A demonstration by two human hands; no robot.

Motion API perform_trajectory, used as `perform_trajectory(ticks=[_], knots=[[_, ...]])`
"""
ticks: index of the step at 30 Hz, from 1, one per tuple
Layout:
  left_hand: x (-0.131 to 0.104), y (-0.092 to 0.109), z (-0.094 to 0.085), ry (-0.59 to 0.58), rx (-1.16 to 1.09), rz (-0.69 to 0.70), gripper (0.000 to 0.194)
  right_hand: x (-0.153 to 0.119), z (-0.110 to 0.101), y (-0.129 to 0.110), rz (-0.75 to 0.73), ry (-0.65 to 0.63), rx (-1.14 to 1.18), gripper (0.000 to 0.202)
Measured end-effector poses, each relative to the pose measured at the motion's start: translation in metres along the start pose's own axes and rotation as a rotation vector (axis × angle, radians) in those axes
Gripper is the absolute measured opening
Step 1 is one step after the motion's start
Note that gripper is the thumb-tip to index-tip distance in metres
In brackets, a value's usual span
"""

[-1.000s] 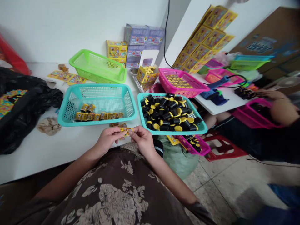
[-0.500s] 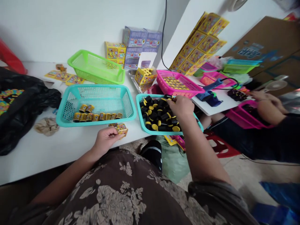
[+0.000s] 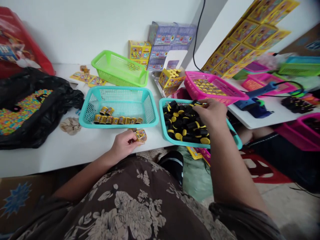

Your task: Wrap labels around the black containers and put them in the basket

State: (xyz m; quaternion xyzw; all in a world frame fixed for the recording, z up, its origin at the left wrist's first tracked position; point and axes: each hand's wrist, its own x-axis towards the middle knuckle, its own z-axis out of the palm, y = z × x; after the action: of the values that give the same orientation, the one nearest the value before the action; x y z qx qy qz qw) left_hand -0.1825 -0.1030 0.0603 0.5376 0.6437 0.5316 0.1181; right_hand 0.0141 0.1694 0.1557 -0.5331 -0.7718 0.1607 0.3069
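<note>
Near the table's front edge, my left hand is closed, thumb and fingers pinching a small bunch of printed yellow labels. Over the right turquoise basket, my right hand has its fingers closed at a small black bottle; the fingertips partly hide it. That basket is heaped with loose black bottles with yellow caps. Behind my left hand, the other turquoise basket holds several bottles wrapped in yellow labels, mostly lined up along its near side.
A black bag of colourful pellets lies open at left. Behind stand a green basket, purple boxes, an open yellow box and a pink basket of capped bottles. A blue corded tool lies at right.
The view has swung left, so things appear farther right and more of the pellet bag shows. My left hand still holds the labels; my right hand stays over the black bottles.
</note>
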Motion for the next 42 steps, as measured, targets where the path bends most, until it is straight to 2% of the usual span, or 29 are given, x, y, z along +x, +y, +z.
perform_trajectory(ticks=[2,5,8,10,17,21,26,32,35,38,42], knots=[[0.002,0.004,0.001,-0.021,-0.007,-0.015,0.031,-0.027,0.0,-0.013,-0.076,-0.095,0.385,0.031],[0.004,0.011,0.002,-0.053,-0.023,-0.016,0.031,-0.077,0.009,-0.039,-0.122,-0.434,0.764,0.027],[0.004,0.015,0.002,-0.075,-0.022,0.0,0.027,-0.114,0.025,-0.056,-0.133,-0.715,0.926,0.022],[0.003,0.016,0.001,-0.084,-0.021,0.017,0.025,-0.124,0.035,-0.06,-0.145,-0.775,0.931,0.02],[0.0,0.016,-0.004,-0.07,-0.014,0.023,0.021,-0.124,0.046,-0.066,-0.173,-0.769,0.82,0.02],[0.002,0.016,-0.006,-0.1,-0.121,-0.089,0.02,-0.13,0.055,-0.07,-0.101,-0.796,0.889,0.022],[0.006,0.015,-0.009,-0.15,-0.277,-0.234,0.028,-0.136,0.063,-0.074,-0.042,-0.792,0.974,0.022],[0.003,0.008,-0.008,-0.242,-0.536,-0.483,0.033,-0.137,0.065,-0.076,-0.102,-0.736,0.925,0.024],[0.001,0.006,-0.005,-0.253,-0.634,-0.564,0.034,-0.137,0.065,-0.077,-0.138,-0.723,0.915,0.023],[0.001,0.007,-0.003,-0.213,-0.658,-0.528,0.031,-0.138,0.064,-0.079,-0.16,-0.704,0.889,0.022],[0.004,0.008,-0.003,-0.184,-0.646,-0.402,0.028,-0.139,0.055,-0.084,-0.276,-0.595,0.74,0.018]])
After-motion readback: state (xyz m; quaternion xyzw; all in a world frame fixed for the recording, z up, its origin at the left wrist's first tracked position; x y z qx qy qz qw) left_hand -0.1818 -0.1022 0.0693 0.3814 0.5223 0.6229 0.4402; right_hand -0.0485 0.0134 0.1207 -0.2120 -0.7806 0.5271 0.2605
